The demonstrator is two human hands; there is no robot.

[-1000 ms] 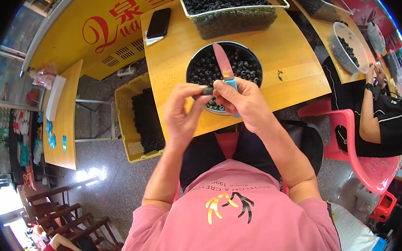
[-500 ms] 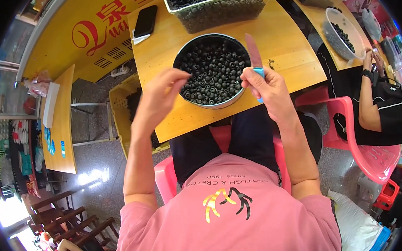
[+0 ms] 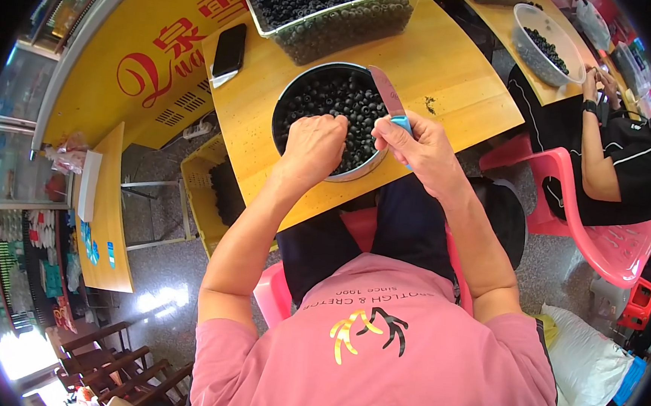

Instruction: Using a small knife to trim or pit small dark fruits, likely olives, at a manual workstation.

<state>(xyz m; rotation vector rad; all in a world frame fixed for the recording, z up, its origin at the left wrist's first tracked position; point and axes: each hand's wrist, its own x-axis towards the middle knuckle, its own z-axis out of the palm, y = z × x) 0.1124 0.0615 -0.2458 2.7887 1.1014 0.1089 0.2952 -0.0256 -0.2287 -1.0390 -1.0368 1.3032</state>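
My left hand has come down into the round metal bowl of small dark fruits; half a second ago it hung above the rim with fingers loose, and a second ago both hands were together over the bowl, working one piece against the blade. Now the left fingers are curled down among the fruits, though I cannot tell from here whether they have closed on one yet. My right hand has moved back in to the bowl's near right edge and is clamped around the blue handle of the knife, blade pointing up and away over the rim. I read this as one piece finished and the next being fetched, so the cycle looks to be starting again rather than ending. The bowl sits on the wooden table, near its front edge, with a clear tub full of the same fruits just behind it and a dark phone off to the left. Another person sits at the right on a pink chair, apart from my hands.
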